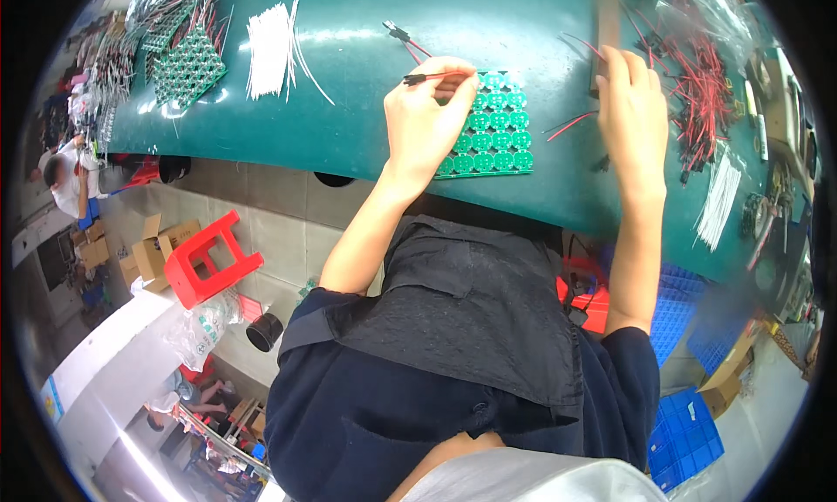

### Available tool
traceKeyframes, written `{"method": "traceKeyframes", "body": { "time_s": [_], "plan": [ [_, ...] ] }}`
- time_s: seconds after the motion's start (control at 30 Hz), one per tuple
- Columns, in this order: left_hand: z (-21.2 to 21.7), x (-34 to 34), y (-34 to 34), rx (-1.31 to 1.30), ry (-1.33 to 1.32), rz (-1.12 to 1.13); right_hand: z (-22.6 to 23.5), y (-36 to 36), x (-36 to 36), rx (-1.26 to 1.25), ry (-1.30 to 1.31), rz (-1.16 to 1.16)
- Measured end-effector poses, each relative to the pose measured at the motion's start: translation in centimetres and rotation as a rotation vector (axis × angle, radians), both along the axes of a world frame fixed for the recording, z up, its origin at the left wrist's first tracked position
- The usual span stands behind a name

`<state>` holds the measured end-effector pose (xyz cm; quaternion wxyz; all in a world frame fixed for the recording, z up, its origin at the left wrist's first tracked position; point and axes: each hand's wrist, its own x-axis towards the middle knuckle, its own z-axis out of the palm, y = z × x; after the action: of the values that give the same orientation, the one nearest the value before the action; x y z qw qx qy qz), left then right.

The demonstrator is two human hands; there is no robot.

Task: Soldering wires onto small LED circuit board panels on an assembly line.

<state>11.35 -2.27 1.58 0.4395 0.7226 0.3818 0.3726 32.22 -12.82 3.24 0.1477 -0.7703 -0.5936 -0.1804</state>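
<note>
My left hand (427, 122) is closed, thumb against the fingers, over the left side of a green circuit board panel (500, 142) with rows of round boards. A red-and-black wire lead (436, 76) runs from its fingertips to a black connector. Just beyond that hand lies another connector lead (408, 40). On the right, my right hand (634, 109) is palm down with curled fingers beside a brown strip (608, 18). Thin red wires stick out to its left, one (586, 44) meeting the fingertips; the exact grip is partly hidden.
Right of my right hand lies a heap of red-and-black wires (702, 92), with white ties (720, 197) nearer me. At the left are more white ties (268, 53) and stacked green panels (189, 68). A red stool (214, 258) and blue crates (684, 437) stand below the table.
</note>
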Motion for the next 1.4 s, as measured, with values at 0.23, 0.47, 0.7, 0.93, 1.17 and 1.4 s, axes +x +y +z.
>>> {"method": "traceKeyframes", "body": {
  "time_s": [0.23, 0.47, 0.7, 0.93, 1.17, 1.4],
  "plan": [
    [-0.9, 0.3, -0.2, 0.047, 0.055, 0.015, -1.3, -0.2, 1.3, -0.076, 0.122, -0.141],
    [-1.0, 0.2, -0.3, 0.082, 0.066, 0.007, 0.7, -0.7, -0.9, 0.143, 0.578, -0.087],
    [-1.0, 0.4, -0.4, 0.061, 0.042, 0.030, 0.0, -2.6, -6.3, -0.017, 0.971, -0.028],
    [-1.0, 0.4, -0.4, 0.055, 0.008, 0.023, -0.1, -3.6, -7.9, 0.000, 1.048, -0.073],
    [-0.6, -0.1, -0.6, 0.061, 0.071, -0.005, 0.2, -4.0, -9.3, -0.030, 1.096, -0.063],
    [-0.5, -0.3, -0.6, 0.045, 0.067, -0.028, -0.2, -4.1, -10.0, -0.040, 1.087, -0.042]
  ]
}}
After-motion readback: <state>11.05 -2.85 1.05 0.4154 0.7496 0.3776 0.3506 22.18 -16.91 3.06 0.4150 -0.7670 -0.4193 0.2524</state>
